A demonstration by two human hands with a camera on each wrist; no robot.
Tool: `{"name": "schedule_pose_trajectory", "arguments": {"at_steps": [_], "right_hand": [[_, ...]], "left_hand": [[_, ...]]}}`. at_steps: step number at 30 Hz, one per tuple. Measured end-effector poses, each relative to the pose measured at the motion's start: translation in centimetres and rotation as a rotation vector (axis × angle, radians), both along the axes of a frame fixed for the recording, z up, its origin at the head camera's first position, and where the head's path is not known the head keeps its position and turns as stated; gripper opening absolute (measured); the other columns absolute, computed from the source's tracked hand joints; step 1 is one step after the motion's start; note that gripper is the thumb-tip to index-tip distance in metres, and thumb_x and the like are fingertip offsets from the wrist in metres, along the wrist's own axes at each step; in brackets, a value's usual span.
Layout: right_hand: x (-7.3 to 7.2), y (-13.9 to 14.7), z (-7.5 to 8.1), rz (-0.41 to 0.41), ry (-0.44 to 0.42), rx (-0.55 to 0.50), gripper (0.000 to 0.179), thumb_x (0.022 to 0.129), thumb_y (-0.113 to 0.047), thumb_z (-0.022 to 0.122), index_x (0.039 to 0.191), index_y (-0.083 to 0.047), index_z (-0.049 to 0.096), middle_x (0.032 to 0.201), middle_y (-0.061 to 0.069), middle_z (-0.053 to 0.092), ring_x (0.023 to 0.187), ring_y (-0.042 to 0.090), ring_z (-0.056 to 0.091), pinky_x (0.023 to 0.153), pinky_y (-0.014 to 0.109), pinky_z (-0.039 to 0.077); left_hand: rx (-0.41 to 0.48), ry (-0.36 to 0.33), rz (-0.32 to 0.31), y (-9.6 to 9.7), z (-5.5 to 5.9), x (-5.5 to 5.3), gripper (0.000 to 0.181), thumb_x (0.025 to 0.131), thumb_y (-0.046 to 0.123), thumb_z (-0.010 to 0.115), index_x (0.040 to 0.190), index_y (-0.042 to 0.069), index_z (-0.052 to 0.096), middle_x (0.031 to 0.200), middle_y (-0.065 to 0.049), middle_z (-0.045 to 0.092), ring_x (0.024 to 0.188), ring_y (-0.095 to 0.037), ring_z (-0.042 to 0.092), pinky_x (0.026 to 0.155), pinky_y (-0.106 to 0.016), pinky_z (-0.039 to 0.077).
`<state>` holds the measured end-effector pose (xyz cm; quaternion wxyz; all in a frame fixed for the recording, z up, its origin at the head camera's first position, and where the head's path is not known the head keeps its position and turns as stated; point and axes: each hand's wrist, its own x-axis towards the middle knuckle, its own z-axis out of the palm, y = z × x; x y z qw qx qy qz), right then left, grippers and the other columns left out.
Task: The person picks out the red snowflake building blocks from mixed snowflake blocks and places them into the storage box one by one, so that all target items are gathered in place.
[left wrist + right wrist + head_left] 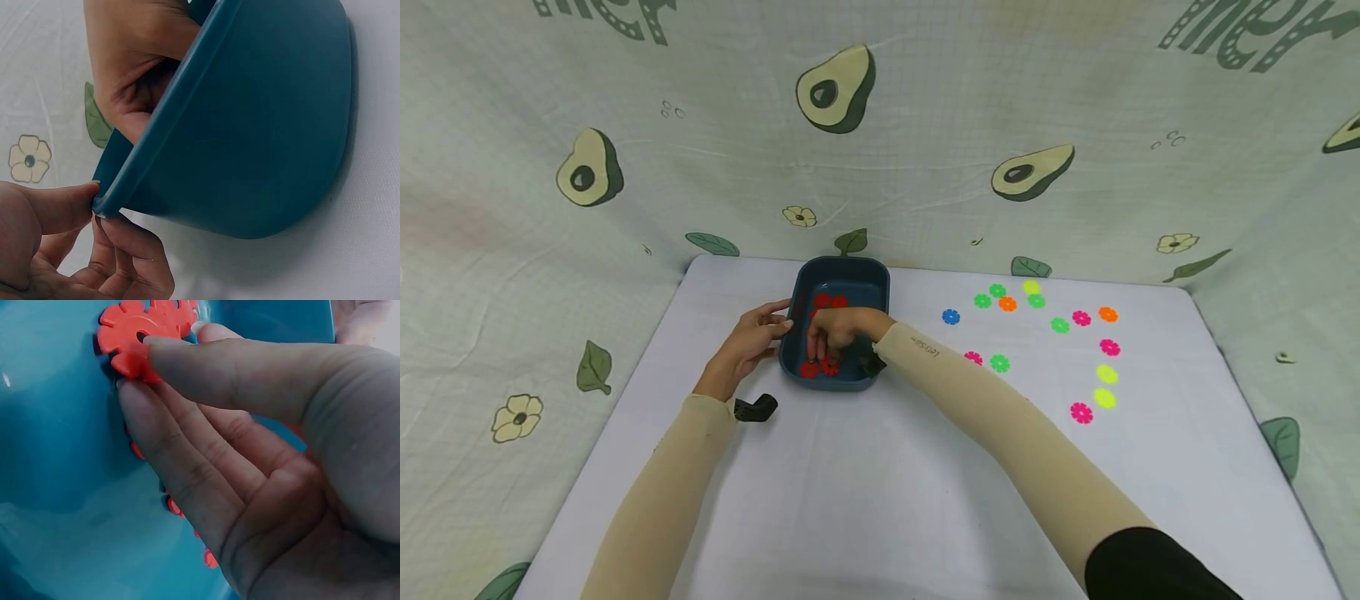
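Observation:
A dark blue-green plastic tub (857,279) stands near the back edge of the table with several red notched discs (808,370) inside. My left hand (745,346) is at its left side; in the left wrist view the thumb and fingers pinch the tub's rim (112,203). Reaching down into the tub is my right hand (846,325). Up close, its thumb and index finger pinch a red notched disc (122,331), which overlaps another red disc. More red discs lie under that hand, partly hidden by the fingers.
Right of the tub, small discs are scattered over the white table (925,517): a blue disc (951,317), several green, pink and yellow ones, and orange discs (1108,314). A cloth with avocado prints (837,89) rises behind and beside the table.

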<state>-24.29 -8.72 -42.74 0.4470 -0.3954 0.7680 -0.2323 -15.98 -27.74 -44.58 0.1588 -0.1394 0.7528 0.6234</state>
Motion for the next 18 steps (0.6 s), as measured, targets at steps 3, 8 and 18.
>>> {"name": "schedule_pose_trajectory", "arguments": {"at_steps": [3,8,18], "right_hand": [[-0.1,0.3,0.0,-0.004,0.012,-0.006,0.034,0.088,0.021,0.068,0.115,0.001,0.076,0.098,0.009,0.071,0.089,0.014,0.064,0.079,0.026,0.056],[-0.1,0.8,0.2,-0.016,0.017,-0.029,0.033,0.089,0.018,0.070,0.117,0.002,0.076,0.108,0.014,0.075,0.097,0.018,0.068,0.086,0.028,0.058],[0.7,1.4,1.4,-0.022,0.000,-0.168,0.033,0.089,0.019,0.071,0.121,0.008,0.074,0.122,0.021,0.074,0.111,0.027,0.071,0.091,0.027,0.058]], "left_hand": [[0.002,0.001,-0.006,0.1,0.0,-0.2,0.060,0.110,0.014,0.057,0.166,0.017,0.036,0.142,-0.013,0.045,0.121,-0.025,0.052,0.088,-0.036,0.045],[-0.004,0.008,-0.020,0.0,0.0,-0.4,0.059,0.110,0.014,0.056,0.166,0.016,0.037,0.138,-0.011,0.047,0.120,-0.023,0.053,0.086,-0.034,0.046],[-0.002,-0.007,-0.002,-1.5,0.2,0.3,0.061,0.110,0.015,0.056,0.167,0.015,0.034,0.136,-0.008,0.047,0.115,-0.018,0.054,0.088,-0.034,0.047]]}}
